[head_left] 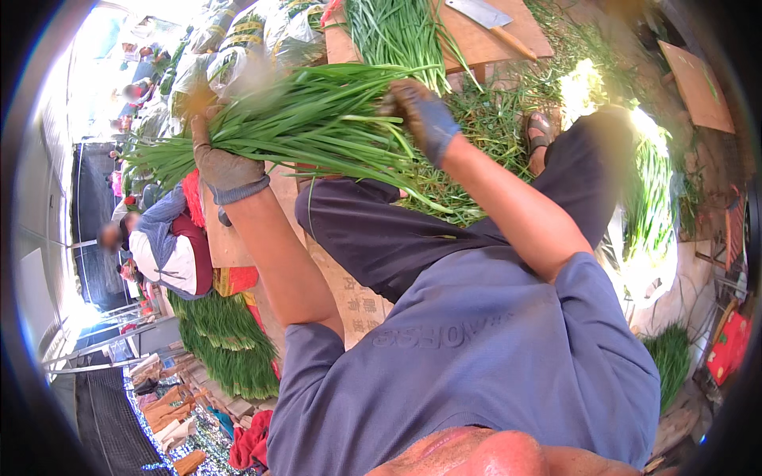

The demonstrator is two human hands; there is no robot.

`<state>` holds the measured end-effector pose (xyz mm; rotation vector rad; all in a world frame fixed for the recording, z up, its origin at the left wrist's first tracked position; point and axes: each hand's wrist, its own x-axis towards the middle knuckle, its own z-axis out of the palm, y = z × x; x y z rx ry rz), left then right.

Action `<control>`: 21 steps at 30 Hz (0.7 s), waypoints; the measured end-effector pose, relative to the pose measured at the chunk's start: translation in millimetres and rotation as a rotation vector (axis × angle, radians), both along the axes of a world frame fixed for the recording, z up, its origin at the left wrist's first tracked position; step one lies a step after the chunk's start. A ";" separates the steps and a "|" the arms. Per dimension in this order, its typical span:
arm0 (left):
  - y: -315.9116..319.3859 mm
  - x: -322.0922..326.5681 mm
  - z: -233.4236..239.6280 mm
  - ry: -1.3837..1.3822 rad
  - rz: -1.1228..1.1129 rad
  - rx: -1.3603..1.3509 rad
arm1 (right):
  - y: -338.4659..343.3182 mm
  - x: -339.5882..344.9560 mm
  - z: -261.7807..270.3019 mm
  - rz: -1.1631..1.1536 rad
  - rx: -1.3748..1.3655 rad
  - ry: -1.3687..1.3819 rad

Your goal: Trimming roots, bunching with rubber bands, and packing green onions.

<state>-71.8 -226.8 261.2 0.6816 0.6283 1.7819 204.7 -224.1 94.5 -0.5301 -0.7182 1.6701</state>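
A loose bunch of long green leaves, like garlic chives, (303, 116) stretches crosswise in front of me. My left hand (226, 160), in a soiled work glove with a grey cuff, grips it near its left end, thumb raised over the leaves. At the bunch's right end is my right hand (419, 113), gloved and slightly blurred, its fingers bent by the stem ends; whether they close on any stems is unclear. More such leaves (393, 33) lie on a wooden board (530, 33) beyond, beside a cleaver (482, 13) with a wooden handle.
Leaf scraps (494, 119) litter the ground around my sandalled foot (539, 134). Filled plastic bags (226, 65) stand at the upper left. Another person (172, 250) sits at the left near stacked green bundles (226, 345). A bright pile of leaves (649, 190) lies at the right.
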 end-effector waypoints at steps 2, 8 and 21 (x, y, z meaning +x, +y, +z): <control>-0.5 -7.1 1.5 0.067 0.107 0.000 | 6.2 42.0 -29.4 -0.102 -0.179 -0.148; 0.6 -12.8 12.7 0.168 0.162 -0.047 | -32.2 144.5 -87.1 0.440 0.048 -1.619; -2.8 18.8 21.2 0.248 0.049 0.112 | -31.7 15.1 7.0 0.460 -0.303 -0.027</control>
